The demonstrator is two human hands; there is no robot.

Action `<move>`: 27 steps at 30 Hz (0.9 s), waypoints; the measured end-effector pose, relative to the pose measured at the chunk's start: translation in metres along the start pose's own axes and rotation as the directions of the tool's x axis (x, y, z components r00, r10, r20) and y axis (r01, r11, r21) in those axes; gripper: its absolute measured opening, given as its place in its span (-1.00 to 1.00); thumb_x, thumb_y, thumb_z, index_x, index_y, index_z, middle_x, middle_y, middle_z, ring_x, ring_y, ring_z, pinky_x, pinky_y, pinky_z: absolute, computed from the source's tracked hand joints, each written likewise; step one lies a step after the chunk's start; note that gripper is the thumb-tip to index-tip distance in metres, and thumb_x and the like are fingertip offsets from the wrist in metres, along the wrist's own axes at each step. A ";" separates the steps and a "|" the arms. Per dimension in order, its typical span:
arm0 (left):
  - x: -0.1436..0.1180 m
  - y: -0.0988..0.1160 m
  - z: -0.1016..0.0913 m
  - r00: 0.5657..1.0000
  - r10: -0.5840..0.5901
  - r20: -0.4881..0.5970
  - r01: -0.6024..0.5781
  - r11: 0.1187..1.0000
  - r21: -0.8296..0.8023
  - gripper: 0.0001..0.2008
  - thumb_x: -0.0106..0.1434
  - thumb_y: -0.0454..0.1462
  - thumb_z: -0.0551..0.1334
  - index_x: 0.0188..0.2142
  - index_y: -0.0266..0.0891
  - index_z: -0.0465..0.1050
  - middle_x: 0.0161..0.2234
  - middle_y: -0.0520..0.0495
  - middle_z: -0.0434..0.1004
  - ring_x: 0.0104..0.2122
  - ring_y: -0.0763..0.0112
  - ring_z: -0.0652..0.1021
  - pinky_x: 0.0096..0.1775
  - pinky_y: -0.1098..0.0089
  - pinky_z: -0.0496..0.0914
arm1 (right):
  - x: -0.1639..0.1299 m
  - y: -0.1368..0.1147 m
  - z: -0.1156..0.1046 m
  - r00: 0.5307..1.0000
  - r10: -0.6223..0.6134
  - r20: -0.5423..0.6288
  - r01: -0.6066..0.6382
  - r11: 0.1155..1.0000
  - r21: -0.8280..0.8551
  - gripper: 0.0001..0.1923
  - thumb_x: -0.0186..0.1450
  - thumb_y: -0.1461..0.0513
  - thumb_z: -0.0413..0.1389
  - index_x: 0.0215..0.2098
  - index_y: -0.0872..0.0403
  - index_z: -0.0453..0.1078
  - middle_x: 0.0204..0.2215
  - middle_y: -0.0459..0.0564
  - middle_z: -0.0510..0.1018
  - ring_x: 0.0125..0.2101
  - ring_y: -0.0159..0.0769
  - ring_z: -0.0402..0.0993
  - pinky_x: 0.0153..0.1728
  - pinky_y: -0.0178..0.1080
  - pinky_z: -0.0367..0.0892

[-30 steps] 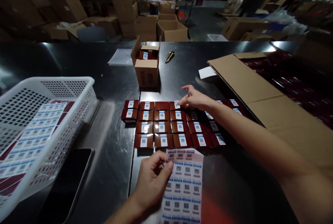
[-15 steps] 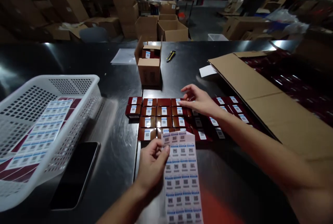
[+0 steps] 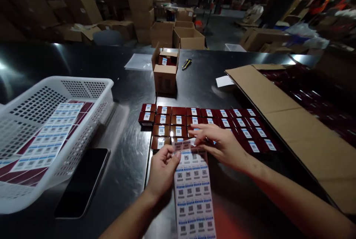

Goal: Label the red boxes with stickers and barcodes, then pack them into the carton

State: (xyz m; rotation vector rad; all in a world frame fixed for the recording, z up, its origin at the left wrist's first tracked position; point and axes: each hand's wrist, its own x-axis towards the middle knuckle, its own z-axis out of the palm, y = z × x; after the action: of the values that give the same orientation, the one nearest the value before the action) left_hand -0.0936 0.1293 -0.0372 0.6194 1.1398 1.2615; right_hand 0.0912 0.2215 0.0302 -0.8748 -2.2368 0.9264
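My left hand point(image 3: 161, 172) pinches the upper left edge of a long sheet of QR-code stickers point(image 3: 194, 199) between thumb and fingers. At the sheet's top right corner, my right hand point(image 3: 222, 143) has its thumb and forefinger closed on the curled white edge of a sticker. Beyond both hands lie rows of small dark red boxes point(image 3: 178, 111), packed side by side. Most visible tops carry a blue-and-white QR sticker; one in the far row is bare. My right hand and the sheet hide part of the nearer rows.
At left stands a white plastic basket point(image 3: 107, 96) holding more sticker sheets, beside a black phone point(image 3: 83, 185). A small open carton point(image 3: 165, 79), a yellow-black utility knife point(image 3: 186, 64) and clear plastic point(image 3: 139, 62) lie farther back. A large open carton point(image 3: 280, 109) fills the right side.
My right hand has moved from the far row of boxes back to the sheet's top corner and closed there. The view has shifted slightly; my left hand still holds the sheet.
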 end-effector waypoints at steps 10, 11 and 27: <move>0.002 -0.005 0.003 0.998 -0.041 0.039 0.040 0.999 0.017 -0.61 0.05 0.01 0.42 -0.41 -0.25 0.41 -0.54 0.02 0.52 -0.54 0.48 0.48 -0.45 0.49 0.35 | 0.107 0.053 -0.025 0.916 0.394 0.078 -0.399 0.869 0.291 -0.59 0.11 -0.08 0.28 -0.38 0.09 0.45 -0.53 -0.15 0.46 -0.55 -0.45 0.27 -0.48 -0.32 0.19; 0.002 -0.005 0.004 0.998 -0.040 0.047 0.038 0.999 0.035 -0.62 0.06 0.00 0.42 -0.42 -0.24 0.40 -0.55 0.03 0.51 -0.56 0.49 0.46 -0.48 0.51 0.33 | 0.118 0.061 -0.023 0.888 0.440 0.132 -0.459 0.857 0.234 -0.60 0.11 -0.07 0.28 -0.43 0.10 0.43 -0.57 -0.17 0.42 -0.58 -0.46 0.21 -0.50 -0.33 0.14; 0.002 -0.004 0.004 0.998 -0.042 0.049 0.036 0.993 0.108 -0.62 0.09 0.02 0.38 -0.42 -0.24 0.42 -0.56 0.02 0.50 -0.56 0.49 0.46 -0.49 0.53 0.29 | 0.153 0.071 -0.002 0.770 0.594 0.233 -0.595 0.801 -0.073 -0.73 0.21 0.17 0.24 -0.58 0.11 0.37 -0.64 -0.15 0.34 -0.56 -0.43 0.19 -0.51 -0.31 0.06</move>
State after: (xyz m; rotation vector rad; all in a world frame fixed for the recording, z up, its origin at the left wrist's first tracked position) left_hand -0.0882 0.1311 -0.0397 0.7026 1.1773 1.1506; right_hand 0.0210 0.3740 0.0147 -1.6032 -2.1756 1.3851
